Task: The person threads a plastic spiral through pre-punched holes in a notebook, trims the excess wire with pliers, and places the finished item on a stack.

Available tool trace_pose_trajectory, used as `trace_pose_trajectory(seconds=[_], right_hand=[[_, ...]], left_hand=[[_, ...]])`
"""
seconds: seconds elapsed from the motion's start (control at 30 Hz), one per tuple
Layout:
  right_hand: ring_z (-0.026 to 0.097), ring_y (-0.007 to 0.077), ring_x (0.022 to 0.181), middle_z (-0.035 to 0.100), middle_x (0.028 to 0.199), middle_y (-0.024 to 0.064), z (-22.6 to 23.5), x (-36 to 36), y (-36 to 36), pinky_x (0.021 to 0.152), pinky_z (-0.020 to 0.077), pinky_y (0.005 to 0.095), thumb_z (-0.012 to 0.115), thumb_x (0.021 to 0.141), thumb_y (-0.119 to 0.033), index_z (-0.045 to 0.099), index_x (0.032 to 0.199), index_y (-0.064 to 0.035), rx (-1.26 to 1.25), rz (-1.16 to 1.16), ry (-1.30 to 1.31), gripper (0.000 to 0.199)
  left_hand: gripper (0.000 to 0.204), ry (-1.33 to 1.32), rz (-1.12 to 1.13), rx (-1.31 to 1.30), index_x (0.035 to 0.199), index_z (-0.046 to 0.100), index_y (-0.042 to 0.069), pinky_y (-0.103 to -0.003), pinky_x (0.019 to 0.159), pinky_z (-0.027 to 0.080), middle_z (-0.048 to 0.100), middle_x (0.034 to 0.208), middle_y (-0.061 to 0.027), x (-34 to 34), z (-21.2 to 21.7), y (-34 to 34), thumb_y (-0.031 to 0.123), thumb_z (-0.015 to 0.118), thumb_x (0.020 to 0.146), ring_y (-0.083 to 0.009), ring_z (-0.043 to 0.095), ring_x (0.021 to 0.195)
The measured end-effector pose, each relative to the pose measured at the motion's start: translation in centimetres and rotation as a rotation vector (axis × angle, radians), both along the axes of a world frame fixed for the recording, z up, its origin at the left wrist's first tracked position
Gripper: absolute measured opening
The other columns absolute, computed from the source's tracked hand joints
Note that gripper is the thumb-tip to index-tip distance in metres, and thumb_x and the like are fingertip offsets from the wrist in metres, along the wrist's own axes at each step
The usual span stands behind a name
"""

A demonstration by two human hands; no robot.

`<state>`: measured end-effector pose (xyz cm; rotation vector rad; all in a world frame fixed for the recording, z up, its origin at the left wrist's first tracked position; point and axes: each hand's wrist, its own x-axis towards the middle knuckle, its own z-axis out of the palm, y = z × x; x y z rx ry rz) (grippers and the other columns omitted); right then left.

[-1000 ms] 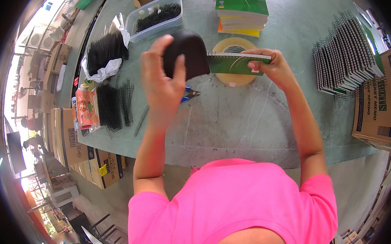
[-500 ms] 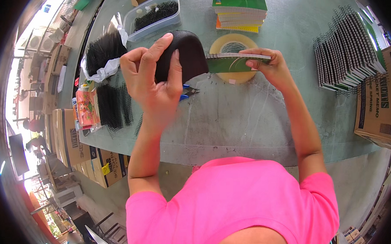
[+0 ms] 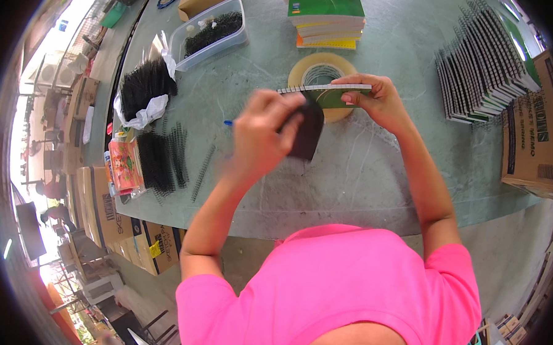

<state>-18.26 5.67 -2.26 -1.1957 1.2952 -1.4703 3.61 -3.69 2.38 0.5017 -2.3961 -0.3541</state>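
Observation:
My right hand (image 3: 377,100) pinches the right end of a green-covered notebook (image 3: 338,99), held level above the table with its white page edge and a row of black wire loops along the far side. My left hand (image 3: 263,131), smeared by motion, grips a dark, flexible, curved pad (image 3: 307,129). That pad overlaps the notebook's left part, and its free end hangs toward me. Whether it presses on the wire loops cannot be made out. Beneath the notebook lies a wide roll of clear tape (image 3: 294,76). A blue-handled tool (image 3: 228,123) shows only slightly behind my left hand.
A clear tub (image 3: 222,48) of black pieces stands far left, near bundled black coils (image 3: 155,159) and a loose coil (image 3: 202,174). Green notebooks (image 3: 326,7) are stacked at the far middle. Spiral-bound notebooks (image 3: 479,71) and a carton (image 3: 530,140) occupy the right side.
My left hand has swung right and nearer to me, bringing the dark pad from beside the notebook's left end to across it. The notebook has shifted slightly left in the view.

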Motion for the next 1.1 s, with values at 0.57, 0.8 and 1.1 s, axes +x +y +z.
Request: trace_pose_trajectory(seconds=[0.57, 0.8, 1.1], right_hand=[[0.058, 0.0065, 0.084, 0.067, 0.093, 0.0001, 0.2, 0.4, 0.6, 0.075, 0.0477, 0.0218, 0.057, 0.084, 0.005, 0.066, 0.104, -0.0021, 0.017, -0.061, -0.025, 0.023], [0.058, 0.0073, 0.085, 0.067, 0.094, 0.0011, 0.2, 0.3, 0.4, 0.076, 0.0484, 0.0230, 0.057, 0.085, 0.004, 0.066, 0.105, -0.0016, 0.041, -0.112, -0.122, 0.023], [0.056, 0.0052, 0.080, 0.065, 0.091, -0.0002, -0.4, 0.0, 0.4, 0.072, 0.0471, 0.0208, 0.058, 0.085, 0.002, 0.065, 0.104, -0.0021, 0.056, -0.112, -0.132, 0.021]], left_hand=[[0.029, 0.080, 0.027, 0.021, 0.099, 0.065, 0.007, -0.031, 0.071, 0.046, 0.057, 0.085, -0.0078, -1.2, 0.7, -0.1, 0.002, 0.071, 0.071, -0.0243, 0.056, 0.081], [0.028, 0.103, 0.038, -0.004, 0.098, 0.065, 0.008, -0.032, 0.073, 0.045, 0.060, 0.088, -0.0083, -2.0, 1.5, -0.4, 0.003, 0.072, 0.071, -0.0232, 0.056, 0.081], [0.029, 0.218, 0.038, -0.012, 0.102, 0.064, 0.005, -0.031, 0.076, 0.044, 0.059, 0.092, -0.0074, -2.3, 1.4, -0.4, 0.001, 0.070, 0.073, -0.0230, 0.054, 0.084]])
